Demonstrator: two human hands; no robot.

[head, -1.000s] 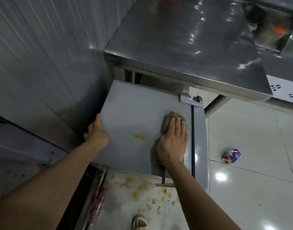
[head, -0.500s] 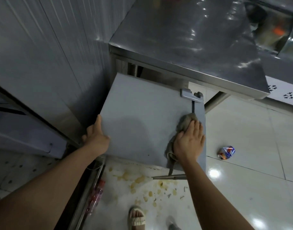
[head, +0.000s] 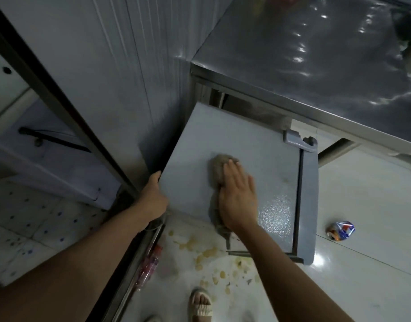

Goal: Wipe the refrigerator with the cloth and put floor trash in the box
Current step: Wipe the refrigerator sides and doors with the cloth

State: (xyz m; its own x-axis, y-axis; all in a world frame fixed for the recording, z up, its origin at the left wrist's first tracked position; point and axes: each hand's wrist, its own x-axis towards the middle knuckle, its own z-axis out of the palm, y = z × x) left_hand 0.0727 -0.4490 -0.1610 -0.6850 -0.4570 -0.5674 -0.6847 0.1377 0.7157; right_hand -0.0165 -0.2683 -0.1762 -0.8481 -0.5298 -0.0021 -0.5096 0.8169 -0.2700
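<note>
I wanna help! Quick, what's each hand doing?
Left hand: grips the refrigerator top's left edge.
Right hand: open, flat, pressing the cloth.

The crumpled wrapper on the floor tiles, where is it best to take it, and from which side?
Judging by its pose, take the crumpled wrapper from above, pinching across its raised folds: it lies alone on bare floor tiles, with open space all round.

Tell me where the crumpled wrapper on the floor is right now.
In the head view, the crumpled wrapper lies on the white floor tiles at right, just beyond the small fridge's right edge, below the steel table.
</note>
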